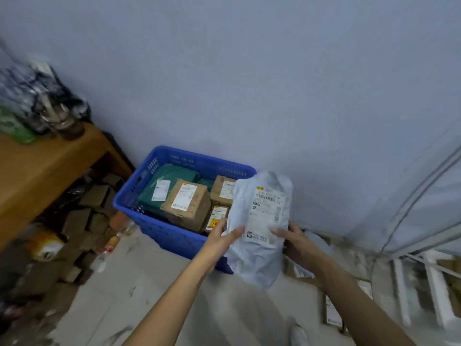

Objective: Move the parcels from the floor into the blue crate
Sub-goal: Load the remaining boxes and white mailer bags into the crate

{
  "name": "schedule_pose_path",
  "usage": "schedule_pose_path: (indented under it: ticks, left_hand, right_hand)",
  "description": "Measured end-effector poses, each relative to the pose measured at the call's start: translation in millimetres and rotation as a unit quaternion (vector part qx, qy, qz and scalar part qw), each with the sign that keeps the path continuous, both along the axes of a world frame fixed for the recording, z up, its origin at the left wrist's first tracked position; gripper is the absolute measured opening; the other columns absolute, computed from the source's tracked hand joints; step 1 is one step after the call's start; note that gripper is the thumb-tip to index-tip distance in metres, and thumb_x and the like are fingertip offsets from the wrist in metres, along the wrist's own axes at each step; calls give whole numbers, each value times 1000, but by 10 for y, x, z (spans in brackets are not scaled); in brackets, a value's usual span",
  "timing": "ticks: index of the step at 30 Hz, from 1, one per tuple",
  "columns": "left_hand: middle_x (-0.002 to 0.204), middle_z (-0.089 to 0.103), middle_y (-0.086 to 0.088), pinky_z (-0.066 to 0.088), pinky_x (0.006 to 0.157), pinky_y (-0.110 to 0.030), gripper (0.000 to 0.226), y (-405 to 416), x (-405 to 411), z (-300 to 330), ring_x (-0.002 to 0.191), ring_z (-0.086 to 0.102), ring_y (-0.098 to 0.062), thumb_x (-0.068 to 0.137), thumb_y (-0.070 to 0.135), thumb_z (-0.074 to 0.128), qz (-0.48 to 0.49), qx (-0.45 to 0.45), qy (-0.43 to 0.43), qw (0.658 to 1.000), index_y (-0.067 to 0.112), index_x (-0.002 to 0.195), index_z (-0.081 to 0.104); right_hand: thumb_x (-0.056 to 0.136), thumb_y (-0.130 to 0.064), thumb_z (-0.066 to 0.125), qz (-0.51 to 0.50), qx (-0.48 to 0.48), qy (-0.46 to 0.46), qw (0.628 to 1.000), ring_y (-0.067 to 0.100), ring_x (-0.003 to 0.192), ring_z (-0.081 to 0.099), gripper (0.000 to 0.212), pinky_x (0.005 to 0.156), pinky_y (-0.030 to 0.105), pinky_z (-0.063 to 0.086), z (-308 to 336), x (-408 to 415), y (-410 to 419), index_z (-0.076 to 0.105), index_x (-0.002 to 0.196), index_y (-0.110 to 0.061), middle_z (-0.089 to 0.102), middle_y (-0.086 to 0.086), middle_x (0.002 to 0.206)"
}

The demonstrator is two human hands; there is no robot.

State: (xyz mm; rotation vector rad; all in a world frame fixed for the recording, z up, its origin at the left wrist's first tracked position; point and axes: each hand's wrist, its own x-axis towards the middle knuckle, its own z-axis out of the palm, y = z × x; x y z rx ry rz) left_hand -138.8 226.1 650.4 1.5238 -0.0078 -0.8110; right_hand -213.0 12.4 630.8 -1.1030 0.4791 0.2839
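A blue crate (129, 203) stands on the floor against the wall. It holds a green mailer (149, 193) and several brown cardboard boxes (187, 203) with white labels. I hold a grey-white plastic parcel (259, 250) with a shipping label upright over the crate's near right corner. My left hand (222, 239) grips its left edge with the thumb on the front. On the right edge, my right hand (296, 242) holds it the same way. More parcels (333, 313) lie on the floor at the lower right, partly behind my right arm.
A wooden table (42, 166) stands at the left with bags and bottles on it. Under it sit piled cardboard boxes (84, 221) and bottles. A white metal rack (429, 283) and grey sheeting are at the right. Tiled floor (129, 283) runs in front of the crate.
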Motion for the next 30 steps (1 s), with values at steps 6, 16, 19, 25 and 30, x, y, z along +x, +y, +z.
schedule_pose_path:
  ticks: [6,16,19,25,30]
  left_hand:
    - [121,65,6,55,91,-31,48,549,61,-114,108,64,-11,83,41,69,35,37,-1,999,30,127,53]
    - [115,68,6,54,83,-19,26,797,1584,-128,104,65,-5,92,21,60,57,61,-65,994,24,118,58]
    - [111,68,3,55,76,-19,21,806,2325,-97,99,66,-8,93,19,60,60,68,-66,994,25,113,58]
    - [111,69,-5,54,69,-19,23,752,3663,-134,90,67,-11,95,19,56,32,88,-56,994,13,116,61]
    - [110,68,1,52,77,-21,27,683,4548,-416,97,64,-12,94,9,52,7,111,-62,992,18,118,63]
  right_hand:
    - [62,-29,87,-39,11,17,999,31,110,65,77,96,49,51,6,338,679,54,129,-12,68,12,121]
    - [56,-37,88,2,-28,14,1000,25,106,68,76,90,41,54,-172,1913,873,58,123,-19,71,4,116]
    - [59,-34,90,-33,-66,17,997,18,102,69,68,91,39,54,-195,2601,878,59,119,-25,72,-2,113]
    - [46,-45,93,-53,-105,7,993,15,108,65,96,92,39,55,-220,3829,826,52,130,-24,65,-3,123]
    - [62,-25,90,-82,-165,2,983,16,116,56,93,91,36,55,-380,4517,814,39,140,-20,54,-3,131]
